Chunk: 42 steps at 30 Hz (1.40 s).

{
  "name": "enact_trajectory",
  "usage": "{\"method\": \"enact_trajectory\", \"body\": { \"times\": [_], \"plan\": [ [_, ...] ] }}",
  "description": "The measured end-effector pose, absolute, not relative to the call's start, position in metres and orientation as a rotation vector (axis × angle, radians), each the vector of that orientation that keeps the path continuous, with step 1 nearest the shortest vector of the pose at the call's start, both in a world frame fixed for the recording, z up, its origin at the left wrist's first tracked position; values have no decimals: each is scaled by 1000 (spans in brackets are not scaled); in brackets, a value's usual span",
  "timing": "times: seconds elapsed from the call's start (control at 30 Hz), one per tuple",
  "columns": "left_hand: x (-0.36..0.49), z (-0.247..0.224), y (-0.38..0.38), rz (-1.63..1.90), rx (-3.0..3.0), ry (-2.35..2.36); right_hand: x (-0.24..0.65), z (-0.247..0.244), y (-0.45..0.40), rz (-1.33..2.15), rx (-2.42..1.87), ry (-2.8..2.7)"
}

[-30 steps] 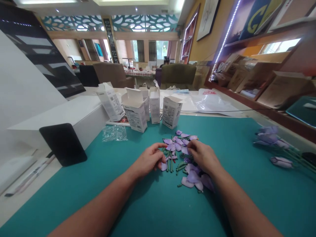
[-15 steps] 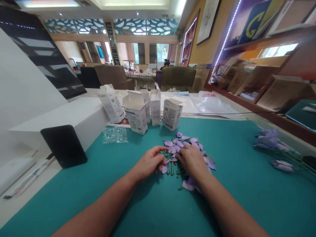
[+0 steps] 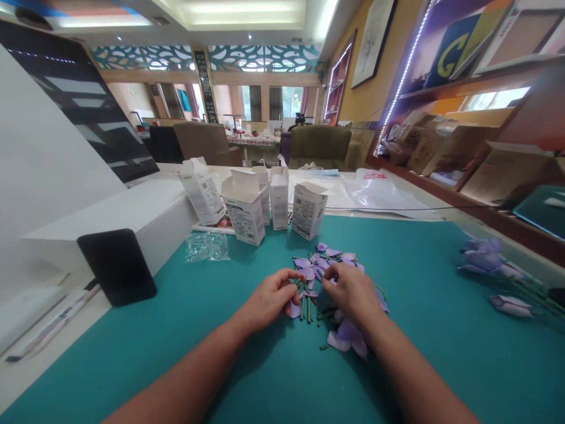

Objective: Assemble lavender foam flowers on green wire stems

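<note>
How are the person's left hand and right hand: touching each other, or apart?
Apart. In the head view, purple petals show in the gap between the left hand and the right hand.

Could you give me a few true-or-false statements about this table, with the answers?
1. Open white boxes stand beyond the purple petals. True.
2. The right hand rests on one of the boxes. False: it is at the petals.
3. The left hand is beside the petals. True.
4. The mat is bright yellow. False: it is teal.
5. Crumpled clear plastic lies between the two hands. False: it lies beyond the left hand, further left.
</note>
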State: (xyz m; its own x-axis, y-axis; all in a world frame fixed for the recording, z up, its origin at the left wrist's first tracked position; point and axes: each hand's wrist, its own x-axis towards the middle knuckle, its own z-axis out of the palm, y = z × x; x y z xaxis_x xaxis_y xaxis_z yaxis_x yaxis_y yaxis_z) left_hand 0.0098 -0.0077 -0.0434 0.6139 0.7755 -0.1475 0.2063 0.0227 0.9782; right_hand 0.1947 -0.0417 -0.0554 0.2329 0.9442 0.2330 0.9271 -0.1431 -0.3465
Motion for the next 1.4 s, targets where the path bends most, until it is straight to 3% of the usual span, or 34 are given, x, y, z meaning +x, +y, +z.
{"method": "enact_trajectory", "body": {
  "times": [0.17, 0.37, 1.1, 1.4],
  "plan": [
    [10, -43, -8, 526, 1580, 832, 194, -48, -50, 680, -1522, -1370],
    [10, -41, -10, 511, 1596, 786, 185, -43, -57, 950, -1206, -1146],
    [9, -32, -19, 480, 2064, 903, 181, -42, -63, 1094, -1214, -1417],
    [8, -35, -19, 438, 2256, 950, 179, -44, -65, 968, -1297, -1604]
  ]
}}
